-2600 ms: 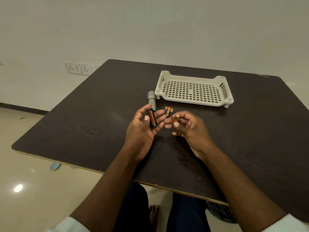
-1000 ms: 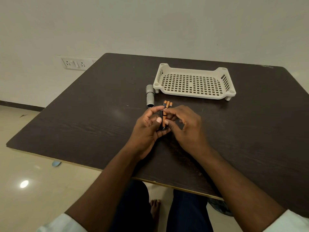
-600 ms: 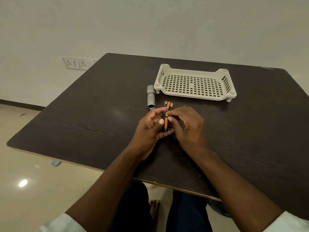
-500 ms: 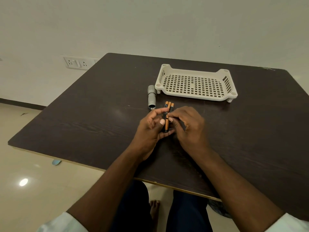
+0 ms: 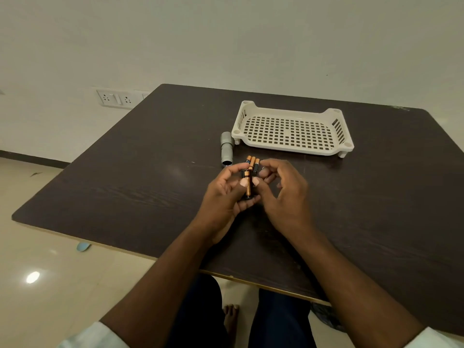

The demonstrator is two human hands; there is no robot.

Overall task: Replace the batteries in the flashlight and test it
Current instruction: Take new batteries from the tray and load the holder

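Observation:
My left hand (image 5: 223, 197) grips a black battery holder (image 5: 247, 187) upright, with a copper-and-black battery seated along its front. My right hand (image 5: 283, 194) is close beside it, thumb and forefinger touching the holder's right side, the other fingers curled. Just beyond my fingers three loose copper-and-black batteries (image 5: 252, 163) lie side by side on the dark table (image 5: 150, 177). The grey flashlight body (image 5: 226, 149) lies on the table to their left, its open end toward me.
A cream perforated plastic tray (image 5: 292, 130) stands behind the batteries, right of the flashlight body. Wall sockets (image 5: 116, 98) sit low on the wall at the left. The table's near edge runs above my knees and a bare foot.
My right hand brought a battery from beside the holder onto it and pressed it in. Both hands now stay together at the holder, slightly farther from me.

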